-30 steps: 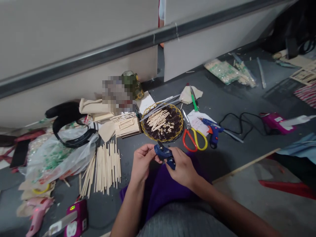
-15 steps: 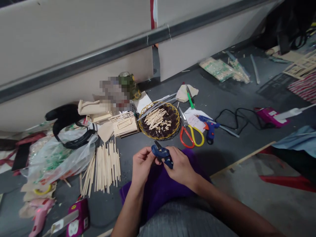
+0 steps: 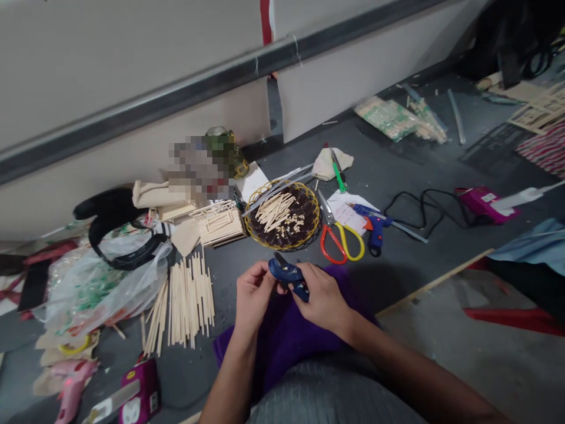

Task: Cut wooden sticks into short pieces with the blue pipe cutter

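My right hand (image 3: 324,297) is wrapped around a dark blue hand cutter (image 3: 286,272) with a short dark blade pointing up and to the left. Close against the cutter's head, my left hand (image 3: 253,294) has thumb and fingers pinched together; whatever lies between them is hidden. Both hands are over a purple cloth (image 3: 282,353) on my lap. Just beyond them stands a dark woven basket (image 3: 304,238) with a yellow rim, holding short cut wooden sticks (image 3: 274,212) and tiny pieces. Longer wooden sticks (image 3: 189,300) lie in a bunch left of my hands.
Scissors (image 3: 342,241) with red and yellow handles and a blue glue gun (image 3: 375,227) lie to the right. A green cutter knife (image 3: 339,175) rests behind. On the left are a plastic bag (image 3: 110,294), black headphones (image 3: 103,229) and a pink glue gun (image 3: 73,383).
The view has shifted slightly. Both hands keep nearly the same position around the cutter, and the things on the table stay where they were.
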### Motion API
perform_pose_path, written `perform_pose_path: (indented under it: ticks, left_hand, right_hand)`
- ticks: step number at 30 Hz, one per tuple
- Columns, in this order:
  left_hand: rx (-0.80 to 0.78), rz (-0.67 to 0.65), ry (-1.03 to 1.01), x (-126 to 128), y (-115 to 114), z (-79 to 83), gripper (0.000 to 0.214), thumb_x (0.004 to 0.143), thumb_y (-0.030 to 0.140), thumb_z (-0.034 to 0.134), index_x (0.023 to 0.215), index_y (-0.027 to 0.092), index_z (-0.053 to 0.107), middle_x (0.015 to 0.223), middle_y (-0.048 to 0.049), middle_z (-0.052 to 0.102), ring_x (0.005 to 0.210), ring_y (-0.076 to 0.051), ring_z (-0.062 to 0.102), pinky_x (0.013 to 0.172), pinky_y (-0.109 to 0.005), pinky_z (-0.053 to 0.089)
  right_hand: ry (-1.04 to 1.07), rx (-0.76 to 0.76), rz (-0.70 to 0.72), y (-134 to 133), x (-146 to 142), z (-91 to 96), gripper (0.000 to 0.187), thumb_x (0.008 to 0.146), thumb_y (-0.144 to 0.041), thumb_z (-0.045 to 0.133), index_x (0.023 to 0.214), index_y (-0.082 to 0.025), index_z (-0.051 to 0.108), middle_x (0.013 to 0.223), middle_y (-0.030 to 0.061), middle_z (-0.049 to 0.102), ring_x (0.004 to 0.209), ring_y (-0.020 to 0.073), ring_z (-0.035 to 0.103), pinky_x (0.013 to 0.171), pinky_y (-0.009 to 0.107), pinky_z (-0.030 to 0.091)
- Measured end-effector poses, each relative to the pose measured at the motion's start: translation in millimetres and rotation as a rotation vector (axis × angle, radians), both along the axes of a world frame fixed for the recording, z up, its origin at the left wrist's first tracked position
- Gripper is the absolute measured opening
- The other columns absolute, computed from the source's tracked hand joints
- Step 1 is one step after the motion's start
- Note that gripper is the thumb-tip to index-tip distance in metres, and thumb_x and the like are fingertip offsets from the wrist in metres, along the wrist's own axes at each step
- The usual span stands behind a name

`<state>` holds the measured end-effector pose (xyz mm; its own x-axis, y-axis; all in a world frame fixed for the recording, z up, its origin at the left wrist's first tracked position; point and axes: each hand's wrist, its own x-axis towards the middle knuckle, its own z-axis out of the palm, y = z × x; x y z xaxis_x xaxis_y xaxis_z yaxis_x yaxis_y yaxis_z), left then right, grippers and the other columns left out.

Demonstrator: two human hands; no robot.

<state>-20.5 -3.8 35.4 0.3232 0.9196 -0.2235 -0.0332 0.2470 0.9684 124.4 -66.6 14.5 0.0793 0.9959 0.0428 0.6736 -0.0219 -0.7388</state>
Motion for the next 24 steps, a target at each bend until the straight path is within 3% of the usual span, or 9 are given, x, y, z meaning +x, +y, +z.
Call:
perform_pose_path:
  ticks: [14,24]
  left_hand:
    - [-0.002,-0.072,-0.034,-8.4,7.6,-6.5,0.014,0.081,0.029,0.072,0.083,0.015,0.07,0.065,0.0007,0.062,0.055,-0.01,0.059,0.058,-0.022,0.048]
    - [0.252,-0.089,0.104,-10.6,12.0,-2.8,0.011,0.084,0.025,0.068,0.076,0.017,0.071,0.065,0.0008,0.057,0.059,-0.01,0.055,0.058,-0.021,0.042]
  right_hand:
    - [-0.011,-0.077,0.008,2.5,-0.5,-1.6,0.01,0.082,-0.02,0.054,0.091,-0.021,0.049,0.083,0.0043,0.066,0.075,0.0214,0.064,0.064,0.029,0.041]
    - [0.008,-0.08,0.03,3.5,2.9,2.3,0.016,0.08,-0.019,0.054,0.096,-0.02,0.052,0.093,0.0077,0.065,0.084,0.0239,0.061,0.073,0.034,0.046]
